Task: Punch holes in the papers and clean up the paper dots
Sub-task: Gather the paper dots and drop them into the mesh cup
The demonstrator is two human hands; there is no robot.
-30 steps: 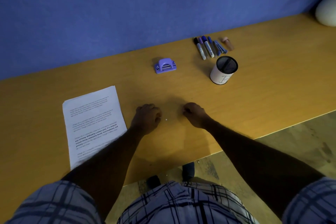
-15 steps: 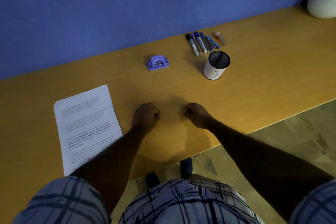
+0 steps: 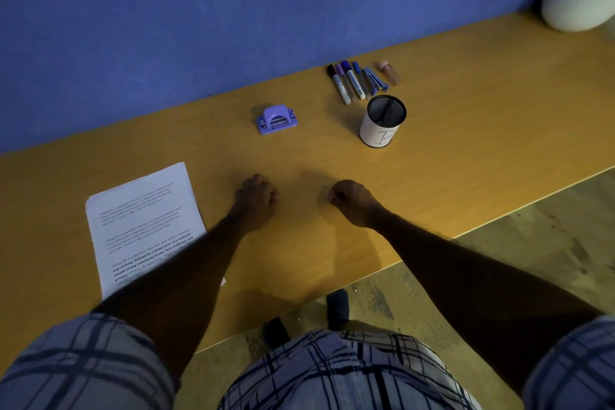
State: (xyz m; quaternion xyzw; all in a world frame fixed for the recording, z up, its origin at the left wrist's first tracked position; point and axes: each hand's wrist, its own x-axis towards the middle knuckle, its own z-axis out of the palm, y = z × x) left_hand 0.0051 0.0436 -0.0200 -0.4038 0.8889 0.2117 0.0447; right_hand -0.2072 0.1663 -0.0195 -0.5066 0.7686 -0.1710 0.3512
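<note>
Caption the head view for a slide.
Left hand and right hand, fingers curled, at the desk; papers left, punch beyond.

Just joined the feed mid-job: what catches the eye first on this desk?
The two curled fists on the desk, left grip and right grip. Left of them lies the printed paper stack, partly hidden by the left forearm; beyond them the purple hole punch sits untouched, with a mesh pen cup to its right.
</note>
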